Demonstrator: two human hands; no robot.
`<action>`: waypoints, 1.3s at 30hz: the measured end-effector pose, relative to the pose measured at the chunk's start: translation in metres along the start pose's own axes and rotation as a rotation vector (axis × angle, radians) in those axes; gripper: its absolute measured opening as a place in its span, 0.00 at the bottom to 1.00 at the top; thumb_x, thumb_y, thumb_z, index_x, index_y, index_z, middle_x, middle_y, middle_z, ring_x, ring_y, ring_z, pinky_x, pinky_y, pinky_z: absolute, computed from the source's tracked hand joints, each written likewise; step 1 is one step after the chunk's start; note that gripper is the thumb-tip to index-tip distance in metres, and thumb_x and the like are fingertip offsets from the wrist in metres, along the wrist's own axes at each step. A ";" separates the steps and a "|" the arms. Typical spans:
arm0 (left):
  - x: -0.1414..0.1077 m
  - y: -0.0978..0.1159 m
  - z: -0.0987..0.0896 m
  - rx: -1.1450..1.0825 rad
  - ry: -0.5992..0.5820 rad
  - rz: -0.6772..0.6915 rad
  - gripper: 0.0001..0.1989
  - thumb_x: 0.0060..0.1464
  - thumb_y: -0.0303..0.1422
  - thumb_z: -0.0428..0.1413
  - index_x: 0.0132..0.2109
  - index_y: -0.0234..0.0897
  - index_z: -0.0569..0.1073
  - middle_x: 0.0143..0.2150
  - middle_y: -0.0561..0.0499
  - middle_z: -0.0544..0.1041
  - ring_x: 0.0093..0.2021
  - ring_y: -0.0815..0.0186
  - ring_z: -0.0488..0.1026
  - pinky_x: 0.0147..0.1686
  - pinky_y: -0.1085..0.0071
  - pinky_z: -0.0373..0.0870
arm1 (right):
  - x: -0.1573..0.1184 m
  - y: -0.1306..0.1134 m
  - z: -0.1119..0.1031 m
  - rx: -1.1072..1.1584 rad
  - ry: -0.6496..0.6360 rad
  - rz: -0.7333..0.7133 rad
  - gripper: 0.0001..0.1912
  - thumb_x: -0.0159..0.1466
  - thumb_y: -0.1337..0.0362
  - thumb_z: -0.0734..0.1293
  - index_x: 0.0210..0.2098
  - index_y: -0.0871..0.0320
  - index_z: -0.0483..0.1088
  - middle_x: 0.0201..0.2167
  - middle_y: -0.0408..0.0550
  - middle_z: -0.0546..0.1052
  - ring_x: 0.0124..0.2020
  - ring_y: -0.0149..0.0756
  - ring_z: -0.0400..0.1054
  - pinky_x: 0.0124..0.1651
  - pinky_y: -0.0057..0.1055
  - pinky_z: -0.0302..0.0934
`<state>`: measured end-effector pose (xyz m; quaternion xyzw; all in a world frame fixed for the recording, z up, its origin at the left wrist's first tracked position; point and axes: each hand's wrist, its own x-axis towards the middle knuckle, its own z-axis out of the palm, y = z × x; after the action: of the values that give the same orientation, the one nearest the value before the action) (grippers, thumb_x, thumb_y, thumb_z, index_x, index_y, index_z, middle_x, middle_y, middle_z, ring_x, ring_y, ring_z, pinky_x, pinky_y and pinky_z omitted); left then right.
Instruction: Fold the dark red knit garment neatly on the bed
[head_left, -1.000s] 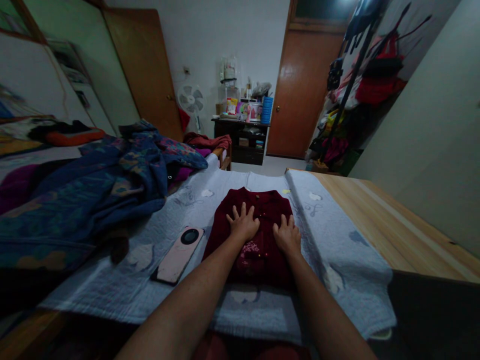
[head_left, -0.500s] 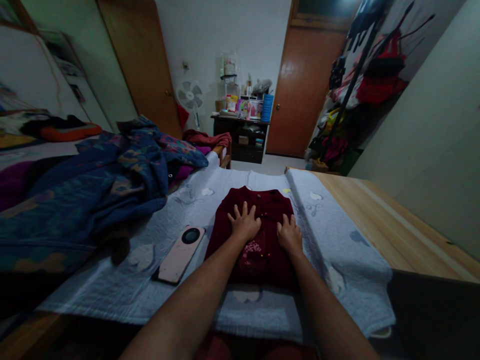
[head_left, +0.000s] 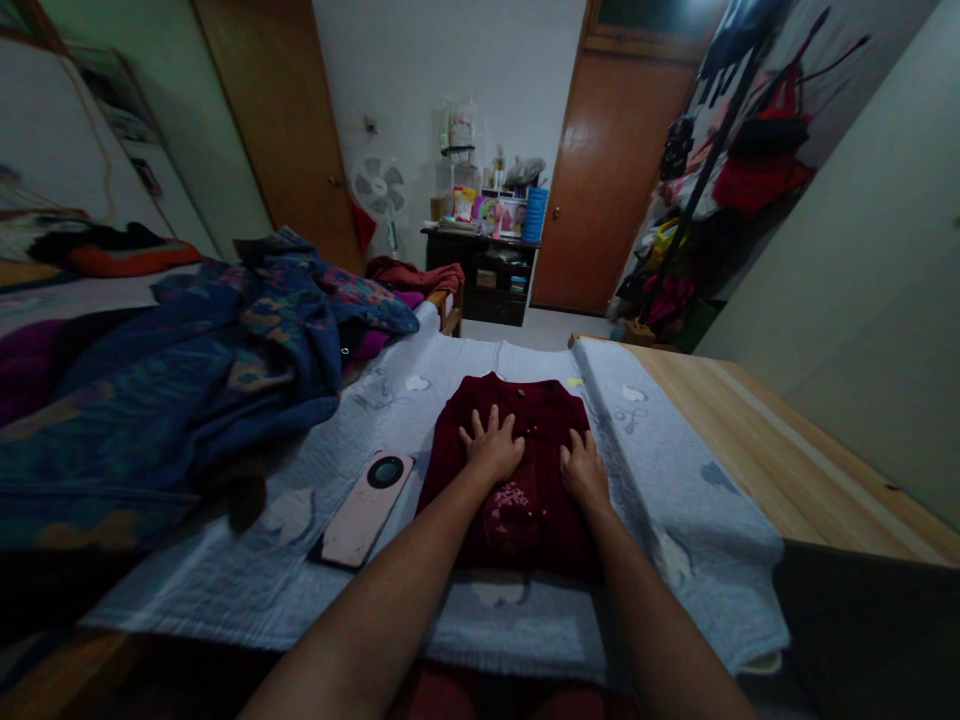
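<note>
A dark red garment [head_left: 517,540], folded into a rough rectangle, lies in front of me with its collar at the far end. It has small buttons and a pink flower pattern down its front. My left hand [head_left: 493,448] rests on its upper middle, fingers spread. Near the garment's right edge, my right hand [head_left: 583,470] lies on the cloth with its fingers stretched forward. Neither hand grips anything. Beneath the garment is a light blue patterned cloth [head_left: 480,625]. To the left of my left forearm lies a pink phone [head_left: 364,512], its round camera ring upward.
A heap of blue flowered fabric [head_left: 247,350] covers the left side. On the right runs a wooden board [head_left: 795,450]. Farther back are a fan [head_left: 379,188], a dark cabinet [head_left: 480,285], a brown door [head_left: 592,180] and hanging bags [head_left: 765,180].
Almost nothing differs. The view has shifted slightly, and both hands stay on the garment, the right one with its fingers a little differently placed.
</note>
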<state>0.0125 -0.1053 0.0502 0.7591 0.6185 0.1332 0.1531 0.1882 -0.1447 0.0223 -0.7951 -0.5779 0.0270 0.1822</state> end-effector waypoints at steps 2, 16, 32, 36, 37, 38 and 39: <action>-0.003 -0.006 -0.006 -0.017 -0.049 0.033 0.31 0.57 0.48 0.44 0.65 0.46 0.56 0.71 0.47 0.45 0.68 0.39 0.36 0.59 0.35 0.39 | 0.001 0.001 0.000 0.011 -0.007 0.010 0.27 0.67 0.60 0.55 0.64 0.60 0.55 0.65 0.61 0.53 0.63 0.50 0.53 0.60 0.42 0.51; -0.026 -0.081 -0.029 -0.174 0.046 -0.036 0.37 0.53 0.42 0.53 0.66 0.33 0.52 0.69 0.34 0.48 0.68 0.47 0.45 0.62 0.51 0.47 | 0.013 0.023 -0.001 0.444 0.097 -0.014 0.35 0.57 0.58 0.63 0.61 0.62 0.54 0.60 0.59 0.62 0.62 0.47 0.55 0.62 0.43 0.51; -0.006 -0.092 -0.043 -1.250 -0.167 -0.351 0.32 0.37 0.33 0.67 0.52 0.32 0.69 0.42 0.42 0.79 0.41 0.54 0.77 0.44 0.60 0.73 | 0.013 0.036 -0.035 1.237 -0.440 0.414 0.21 0.55 0.58 0.69 0.47 0.58 0.66 0.38 0.51 0.79 0.36 0.42 0.75 0.44 0.39 0.70; -0.013 -0.089 -0.052 -1.653 -0.546 -0.513 0.20 0.47 0.34 0.61 0.47 0.30 0.73 0.34 0.43 0.81 0.35 0.55 0.79 0.42 0.61 0.75 | 0.009 0.034 -0.042 1.442 -0.674 0.551 0.17 0.58 0.58 0.66 0.44 0.61 0.69 0.36 0.53 0.80 0.38 0.41 0.76 0.47 0.39 0.68; -0.015 -0.089 -0.053 -1.721 -0.578 -0.543 0.20 0.48 0.35 0.60 0.48 0.30 0.73 0.34 0.43 0.81 0.35 0.55 0.79 0.42 0.60 0.75 | 0.008 0.034 -0.043 1.490 -0.700 0.565 0.17 0.59 0.58 0.65 0.44 0.61 0.69 0.36 0.52 0.80 0.38 0.41 0.76 0.48 0.39 0.68; -0.017 -0.089 -0.054 -1.777 -0.589 -0.560 0.20 0.49 0.35 0.60 0.49 0.30 0.73 0.35 0.43 0.81 0.36 0.55 0.79 0.42 0.59 0.75 | 0.006 0.034 -0.044 1.535 -0.707 0.569 0.17 0.59 0.58 0.65 0.45 0.61 0.69 0.36 0.52 0.80 0.39 0.41 0.76 0.48 0.40 0.68; -0.018 -0.089 -0.055 -1.819 -0.586 -0.571 0.20 0.50 0.35 0.59 0.50 0.31 0.73 0.35 0.43 0.81 0.36 0.54 0.79 0.43 0.58 0.75 | 0.004 0.035 -0.044 1.574 -0.704 0.566 0.16 0.59 0.59 0.65 0.45 0.60 0.69 0.37 0.51 0.80 0.39 0.41 0.76 0.48 0.40 0.69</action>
<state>-0.0925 -0.1027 0.0651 0.1786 0.3781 0.3220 0.8494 0.2323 -0.1616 0.0532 -0.4987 -0.1978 0.6992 0.4725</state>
